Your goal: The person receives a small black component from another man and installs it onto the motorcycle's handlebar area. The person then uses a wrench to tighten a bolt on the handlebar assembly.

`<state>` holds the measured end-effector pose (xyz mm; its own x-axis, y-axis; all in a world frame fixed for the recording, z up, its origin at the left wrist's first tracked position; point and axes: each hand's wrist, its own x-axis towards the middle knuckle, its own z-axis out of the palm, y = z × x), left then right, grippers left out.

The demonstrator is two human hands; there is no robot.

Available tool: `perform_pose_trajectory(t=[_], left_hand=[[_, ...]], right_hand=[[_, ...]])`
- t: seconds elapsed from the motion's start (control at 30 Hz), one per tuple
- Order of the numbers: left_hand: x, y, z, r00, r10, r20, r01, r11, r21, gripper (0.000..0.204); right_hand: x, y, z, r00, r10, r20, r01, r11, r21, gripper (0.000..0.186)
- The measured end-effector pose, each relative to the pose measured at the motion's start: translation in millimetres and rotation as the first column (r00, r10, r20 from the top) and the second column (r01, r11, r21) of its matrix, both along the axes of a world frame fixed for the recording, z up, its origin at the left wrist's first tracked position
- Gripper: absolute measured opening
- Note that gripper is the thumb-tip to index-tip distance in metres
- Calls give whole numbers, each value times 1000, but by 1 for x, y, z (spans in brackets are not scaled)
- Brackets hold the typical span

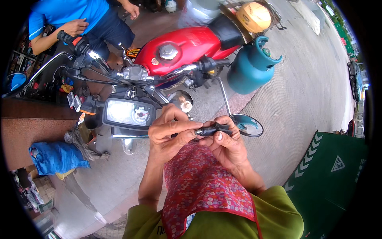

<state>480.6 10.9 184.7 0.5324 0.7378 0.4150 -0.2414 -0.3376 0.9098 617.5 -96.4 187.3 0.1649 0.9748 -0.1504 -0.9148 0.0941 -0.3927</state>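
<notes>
Before a red floral apron, forearms slanted inward, bringing the left hand and right hand close together. Thumbs and fingers gripped a small black part between them; beyond stood a red motorcycle.

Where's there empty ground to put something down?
The biggest bare patch is the ground between the gas bottle and the green panel. A smaller one lies between the blue bag and the left forearm. It's crowded around the motorbike, with a person beside it and the left hand and right hand holding a black part.
</notes>
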Motion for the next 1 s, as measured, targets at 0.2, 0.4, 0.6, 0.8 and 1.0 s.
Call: perform_pose_trajectory(t=[0.2,0.4,0.6,0.8,1.0], left_hand=[[-3,2,0,999,-51,-14,51,998,-23,27],[-2,8,7,987,-158,13,158,984,-80,26],[0,7,7,992,-112,53,118,986,-115,24],[1,6,6,996,-68,53,74,989,-128,22],[-7,17,7,975,-219,26,220,974,-58,20]], right_hand=[[1,1,-6,999,5,-49,-2,998,60,30],[7,-1,-9,990,-31,135,19,995,95,32],[6,-2,-11,997,-24,73,19,998,62,32],[0,-3,-7,996,-76,46,75,996,42,32],[8,-2,-5,946,-67,317,35,994,106,30]])
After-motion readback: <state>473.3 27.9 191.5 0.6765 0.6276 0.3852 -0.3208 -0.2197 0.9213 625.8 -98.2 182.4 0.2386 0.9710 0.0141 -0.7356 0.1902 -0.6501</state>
